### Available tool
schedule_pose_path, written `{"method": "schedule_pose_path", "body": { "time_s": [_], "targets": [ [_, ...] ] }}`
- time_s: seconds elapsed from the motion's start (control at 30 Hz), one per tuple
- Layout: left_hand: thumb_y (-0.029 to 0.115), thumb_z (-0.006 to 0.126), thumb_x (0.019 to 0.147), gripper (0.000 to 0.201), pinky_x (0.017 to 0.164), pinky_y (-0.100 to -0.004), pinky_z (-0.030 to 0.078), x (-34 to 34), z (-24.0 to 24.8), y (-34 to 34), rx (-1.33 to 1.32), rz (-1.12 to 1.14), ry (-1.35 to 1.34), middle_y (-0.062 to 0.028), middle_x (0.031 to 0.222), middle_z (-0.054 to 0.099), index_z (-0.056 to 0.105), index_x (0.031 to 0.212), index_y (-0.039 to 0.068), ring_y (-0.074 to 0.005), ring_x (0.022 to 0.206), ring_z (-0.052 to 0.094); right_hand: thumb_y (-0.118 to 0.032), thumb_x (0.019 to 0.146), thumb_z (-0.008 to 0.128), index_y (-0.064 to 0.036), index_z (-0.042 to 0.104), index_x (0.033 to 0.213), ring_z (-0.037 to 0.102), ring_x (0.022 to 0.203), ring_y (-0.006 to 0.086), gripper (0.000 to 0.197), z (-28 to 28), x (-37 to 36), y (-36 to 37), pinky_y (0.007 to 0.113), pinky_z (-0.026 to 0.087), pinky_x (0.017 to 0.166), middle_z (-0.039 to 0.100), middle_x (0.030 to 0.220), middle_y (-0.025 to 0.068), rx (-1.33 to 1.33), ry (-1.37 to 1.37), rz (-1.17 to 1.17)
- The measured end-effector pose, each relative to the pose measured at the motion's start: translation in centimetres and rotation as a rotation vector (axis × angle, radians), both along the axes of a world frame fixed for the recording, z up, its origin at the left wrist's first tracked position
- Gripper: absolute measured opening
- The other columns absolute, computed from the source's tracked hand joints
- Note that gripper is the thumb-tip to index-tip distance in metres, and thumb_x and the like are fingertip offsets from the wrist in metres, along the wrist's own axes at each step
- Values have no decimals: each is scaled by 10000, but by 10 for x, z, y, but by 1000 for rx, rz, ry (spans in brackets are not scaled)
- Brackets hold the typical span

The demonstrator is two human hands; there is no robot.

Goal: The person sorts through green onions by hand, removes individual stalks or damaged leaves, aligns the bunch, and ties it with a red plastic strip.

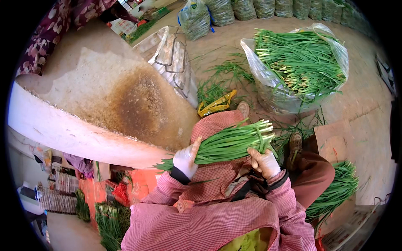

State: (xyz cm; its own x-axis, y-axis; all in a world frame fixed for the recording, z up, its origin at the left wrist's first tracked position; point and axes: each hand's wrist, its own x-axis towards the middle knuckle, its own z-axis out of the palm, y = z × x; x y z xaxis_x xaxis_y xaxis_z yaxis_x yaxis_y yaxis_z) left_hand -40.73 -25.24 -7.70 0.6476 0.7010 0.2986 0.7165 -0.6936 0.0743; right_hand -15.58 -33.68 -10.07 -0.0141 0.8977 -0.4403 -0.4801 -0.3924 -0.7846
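Held bundle: the long greens (228, 144) lie crosswise between the two sets of fingers, above the lap (215, 172). A grip toward each end probably keeps the limp leaves from sagging or fanning out.
Left fingers: the left hand (186, 162) is closed on the leafy part, thumb upright across the near side, other fingers mostly hidden. This hold likely gathers the thin tips, which trail out past it to the left.
Right fingers: the right hand (264, 162) is closed around the stem part. The pale stem ends project beyond these fingers, leaving them exposed; they sit slightly uneven.
Lap support: directly under the bundle, between the hands. Whether it carries any weight cannot be told.
Open bag: the clear bag (272, 100) stands on the floor ahead and to the right of the right fingers. Its mouth is spread wide; the packed greens inside presumably hold the walls up.
Side pile: more greens (341, 182) lie right of the right fingers, nearer the body, over flat cardboard (335, 140), which probably shields them from the floor.
White crate: the crate (184, 75) stands ahead of the left fingers, beside a stained slab (83, 79).
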Motion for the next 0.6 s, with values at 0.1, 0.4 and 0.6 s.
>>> {"method": "schedule_pose_path", "body": {
  "time_s": [0.1, 0.4, 0.6],
  "targets": [
    [70, 580, 673, 590, 614, -341, 462, -8, 1, 6, -256, -21, -62, -148, 883, 594, 400, 1235, 80, -294, 732, 580, -255, 803, 577, -90, 537, 743, 316, 350, 51, 181, 23, 15, -9, 195, 201, 326, 458, 505, -21, -9, 19, 227],
    [-62, 603, 611, 434, 761, -232, 431, -50, -22, 8, -1345, 94, -476, -46, 924, 610, 525, 1037, -29, -94, 842, 533, -185, 912, 342, -91, 384, 711, 229, 287, 50, 227, 47, 97, -17, 193, 187, 250, 301, 433, -32, 664, 976, -114],
    [-118, 539, 568, 480, 777, -236, 425, -51, -31, 9, -1510, 125, -552, -33, 943, 595, 539, 1037, -17, -115, 875, 522, -282, 803, 549, -49, 494, 985, 510, 601, 161, 300, 7, 116, 7, 269, 401, 525, 544, 726, 51, 168, -775, -131]
  ]
}}
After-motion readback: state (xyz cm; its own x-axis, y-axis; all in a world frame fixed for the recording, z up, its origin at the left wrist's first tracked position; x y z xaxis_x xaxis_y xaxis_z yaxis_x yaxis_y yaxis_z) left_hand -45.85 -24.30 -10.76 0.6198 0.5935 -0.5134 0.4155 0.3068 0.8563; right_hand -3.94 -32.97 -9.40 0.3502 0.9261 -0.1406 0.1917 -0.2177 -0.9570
